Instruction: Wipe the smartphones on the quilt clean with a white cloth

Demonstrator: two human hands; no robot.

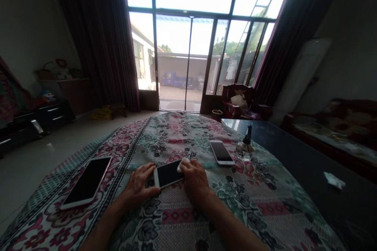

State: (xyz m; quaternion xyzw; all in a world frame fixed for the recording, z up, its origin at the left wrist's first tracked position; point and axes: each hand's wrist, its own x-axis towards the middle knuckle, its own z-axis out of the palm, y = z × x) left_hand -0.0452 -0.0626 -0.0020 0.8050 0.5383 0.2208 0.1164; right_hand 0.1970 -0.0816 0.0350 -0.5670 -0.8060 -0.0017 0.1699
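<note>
White phone (pixel 167 175), left hand (pixel 139 180) gripping one end, right hand (pixel 195 178) opposite, apparently pinching tissue (pixel 181 164)

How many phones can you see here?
3: the left phone, at left on the cloth; the middle phone, between the left hand and right hand; the right phone, beside the bottle. None seems hidden.

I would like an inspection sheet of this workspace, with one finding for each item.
Surface: floral tablecloth; dark tabletop at right.
Job's things: middle phone, screen up; white wad on its right end.
Clutter: left phone, right phone, clear bottle, crumpled white piece on the dark tabletop.
Hands: left hand holds the middle phone's left end; right hand holds the white wad.
Cables: nothing seen.
Surroundings: glass doors ahead, dark curtains.
</note>
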